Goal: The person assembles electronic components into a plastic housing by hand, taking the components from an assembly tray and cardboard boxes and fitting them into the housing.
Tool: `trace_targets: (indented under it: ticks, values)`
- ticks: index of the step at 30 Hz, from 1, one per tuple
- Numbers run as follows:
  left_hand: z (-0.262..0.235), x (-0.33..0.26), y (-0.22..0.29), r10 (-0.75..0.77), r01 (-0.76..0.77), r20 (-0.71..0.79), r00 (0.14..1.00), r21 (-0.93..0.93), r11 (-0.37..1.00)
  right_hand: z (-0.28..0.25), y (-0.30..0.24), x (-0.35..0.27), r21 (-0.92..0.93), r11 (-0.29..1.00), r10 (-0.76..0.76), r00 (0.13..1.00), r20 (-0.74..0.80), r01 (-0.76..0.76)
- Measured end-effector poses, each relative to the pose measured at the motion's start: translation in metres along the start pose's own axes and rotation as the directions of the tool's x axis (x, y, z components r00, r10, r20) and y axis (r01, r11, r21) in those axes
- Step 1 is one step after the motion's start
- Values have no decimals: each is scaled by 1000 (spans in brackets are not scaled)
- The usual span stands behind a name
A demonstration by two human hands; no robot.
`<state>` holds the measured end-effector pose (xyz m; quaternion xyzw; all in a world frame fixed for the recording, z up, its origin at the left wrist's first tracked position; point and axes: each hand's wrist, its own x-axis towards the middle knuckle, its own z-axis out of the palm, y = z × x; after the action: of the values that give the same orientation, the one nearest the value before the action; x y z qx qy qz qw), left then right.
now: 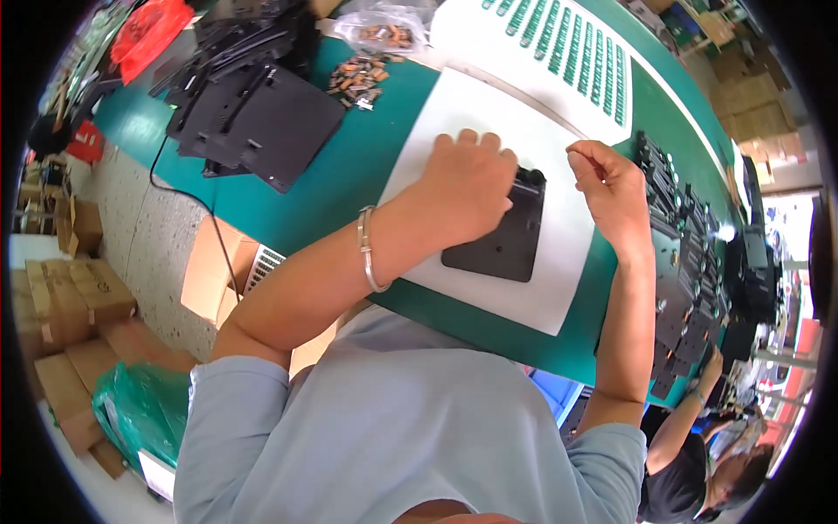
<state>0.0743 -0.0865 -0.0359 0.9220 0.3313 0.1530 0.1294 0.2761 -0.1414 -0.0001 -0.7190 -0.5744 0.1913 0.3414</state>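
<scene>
- On my head view, I have a black plate [502, 249] lying flat on a white sheet [559, 266], itself spread on the green surface [371, 153].
- I see the left hand [471, 183] above the sheet, covering the upper left part of the plate; its fingers are bent, and I cannot tell what, if anything, they grip underneath.
- I have the right hand [614, 188] at the sheet's right edge, beside the plate and apart from it; thumb and forefinger are drawn close together, but I cannot tell whether something small is pinched there.
- Left of the sheet I make out a stack of black plates [292, 118].
- Off the sheet's far left corner lie a heap of small parts [353, 83] and, just past it, a clear bag [384, 35].
- Beyond the sheet's far edge I see rows of green circuit boards [559, 44].
- Right of the sheet, black parts [681, 279] are crowded together; nearer me on that side sits a co-worker [676, 472].
</scene>
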Motion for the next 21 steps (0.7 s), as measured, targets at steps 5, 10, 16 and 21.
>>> trace_targets:
  ticks: [5, 10, 16, 21]
  values:
    - [37, 16, -11, 108, -126, -194, 975, -86, 988, 30, -41, 28, 28, 980, -201, 966, 162, 199]
    - [56, 22, -25, 135, -338, -535, 834, -302, 892, 101, -76, 67, 14, 890, -438, 848, 299, 455]
    - [47, 18, -23, 0, -147, -280, 960, -504, 851, 162, -98, 92, -98, 789, -484, 712, 510, 606]
    - [57, 16, -25, -4, -177, -367, 930, -457, 872, 174, -100, 101, -102, 803, -447, 706, 549, 588]
